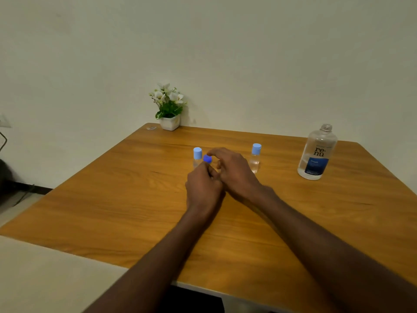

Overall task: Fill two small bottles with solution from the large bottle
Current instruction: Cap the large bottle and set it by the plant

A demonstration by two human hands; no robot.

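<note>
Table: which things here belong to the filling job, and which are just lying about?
Job: large bottle, uncapped; left small bottle; right small bottle; dark blue cap at the fingertips of the left hand and right hand.
Lying about: flower pot; wall socket.

1. The large bottle (317, 152), standing uncapped well to the right of the fingers (213, 152) of both hands, carried the only readable text: "re-nu" in dark letters, split over two lines as "re·" and "nu", printed on the clear upper part of its front.
2. Below that, on the same bottle's blue label panel, a pale word that looked like "fresh" stood; the smaller lines beneath it were too small to read.
</note>
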